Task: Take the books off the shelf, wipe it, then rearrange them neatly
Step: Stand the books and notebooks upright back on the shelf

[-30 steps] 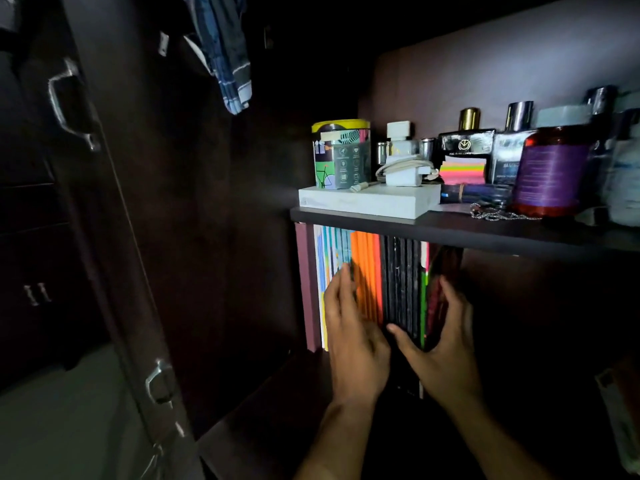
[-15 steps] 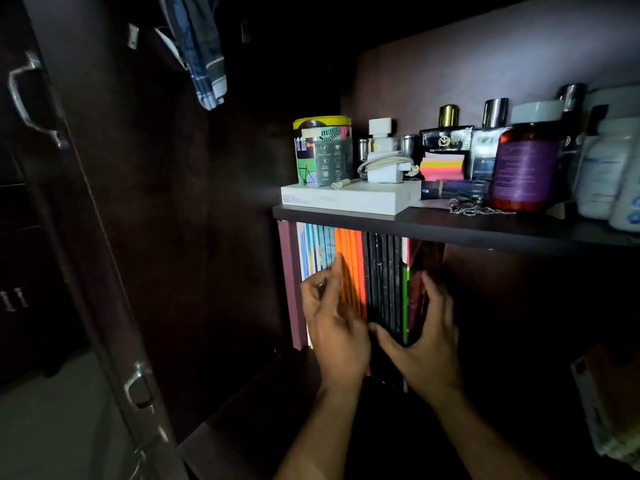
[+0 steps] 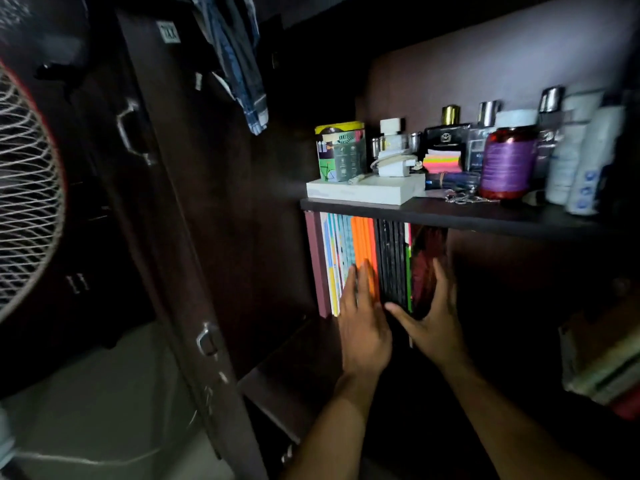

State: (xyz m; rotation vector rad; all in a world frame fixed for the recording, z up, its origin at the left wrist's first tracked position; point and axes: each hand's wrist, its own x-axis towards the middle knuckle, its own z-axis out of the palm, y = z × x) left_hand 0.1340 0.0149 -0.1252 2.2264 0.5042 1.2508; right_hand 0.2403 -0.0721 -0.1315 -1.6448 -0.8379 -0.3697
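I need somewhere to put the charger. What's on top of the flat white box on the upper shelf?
On the white box sit a yellow-lidded tin and a white charger with coiled cable. Anything behind them is hidden.

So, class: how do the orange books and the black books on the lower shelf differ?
The orange books stand left of the black books. The left hand lies flat over the orange spines; the right hand brackets the black ones from the right. Both sets stand upright, spines out.

Glossy paper books [image 3: 374,258] under a dark matt wood shelf [image 3: 450,216], beside a metal door handle [image 3: 128,133]
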